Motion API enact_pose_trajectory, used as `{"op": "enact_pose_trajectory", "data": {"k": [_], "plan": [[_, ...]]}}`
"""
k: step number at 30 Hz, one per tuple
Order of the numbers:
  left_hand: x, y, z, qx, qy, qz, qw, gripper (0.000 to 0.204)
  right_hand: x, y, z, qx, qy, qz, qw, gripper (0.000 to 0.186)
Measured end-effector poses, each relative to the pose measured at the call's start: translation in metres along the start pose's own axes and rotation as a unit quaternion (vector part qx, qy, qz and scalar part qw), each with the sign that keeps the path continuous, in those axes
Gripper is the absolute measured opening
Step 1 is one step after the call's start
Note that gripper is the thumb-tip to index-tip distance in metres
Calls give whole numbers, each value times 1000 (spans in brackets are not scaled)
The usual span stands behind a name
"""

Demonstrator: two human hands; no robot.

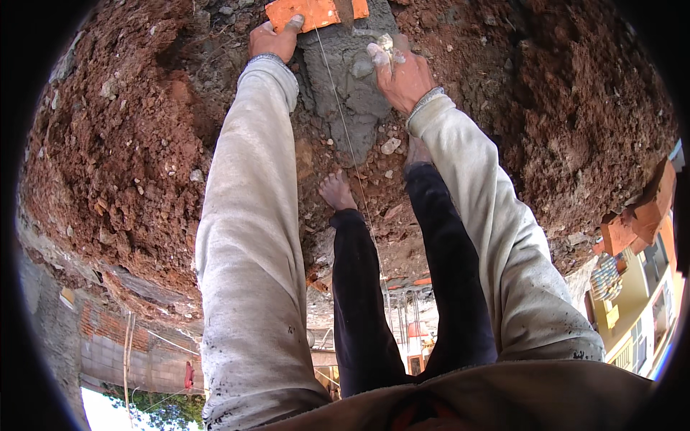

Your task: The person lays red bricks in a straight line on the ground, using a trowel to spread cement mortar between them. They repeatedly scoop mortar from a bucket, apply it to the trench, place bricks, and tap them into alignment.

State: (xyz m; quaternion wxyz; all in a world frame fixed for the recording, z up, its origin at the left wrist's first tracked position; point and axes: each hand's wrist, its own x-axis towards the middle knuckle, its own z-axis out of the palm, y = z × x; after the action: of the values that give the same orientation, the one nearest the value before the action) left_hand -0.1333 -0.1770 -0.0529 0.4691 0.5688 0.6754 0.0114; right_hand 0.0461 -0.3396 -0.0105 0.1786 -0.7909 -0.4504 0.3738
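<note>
At the top of the view my left hand (275, 42) is closed on the left end of an orange brick (305, 13), thumb lying along its near edge. The brick sits at the far end of a strip of wet grey mortar (345, 86). My right hand (406, 77) is closed round the pale, mortar-crusted handle of a trowel (386, 44), just right of the strip. A thin metal shank runs from the handle toward the brick; the trowel's blade is hard to make out. A taut string (334, 90) passes over the mortar beside the brick.
Loose reddish soil (122, 144) with stones rises on both sides. My bare feet (338, 190) stand beside the strip's near end. Several orange bricks (636, 219) are piled at the right. Behind me are a block wall (122, 355), upright rods and a yellow building (632, 309).
</note>
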Motion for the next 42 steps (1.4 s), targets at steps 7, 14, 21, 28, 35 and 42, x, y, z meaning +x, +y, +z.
{"op": "enact_pose_trajectory", "data": {"k": [7,14,21,28,35,42], "plan": [[0,-3,2,-5,13,-10,1000,50,2,-11,-9,10,10,-24,1000,37],[0,1,4,-17,13,-20,1000,50,19,-6,-11,-41,-25,-1,999,40],[5,-5,5,-2,21,-1,1000,47,14,-9,-6,-72,-49,34,996,44],[2,1,6,-21,11,-2,1000,47,14,-18,-14,-54,-56,50,996,42],[5,-3,5,-31,11,1,999,47,18,-24,-17,-34,-64,44,996,42],[-6,38,1,69,98,-64,991,71,31,-20,-22,13,-7,9,1000,43]]}}
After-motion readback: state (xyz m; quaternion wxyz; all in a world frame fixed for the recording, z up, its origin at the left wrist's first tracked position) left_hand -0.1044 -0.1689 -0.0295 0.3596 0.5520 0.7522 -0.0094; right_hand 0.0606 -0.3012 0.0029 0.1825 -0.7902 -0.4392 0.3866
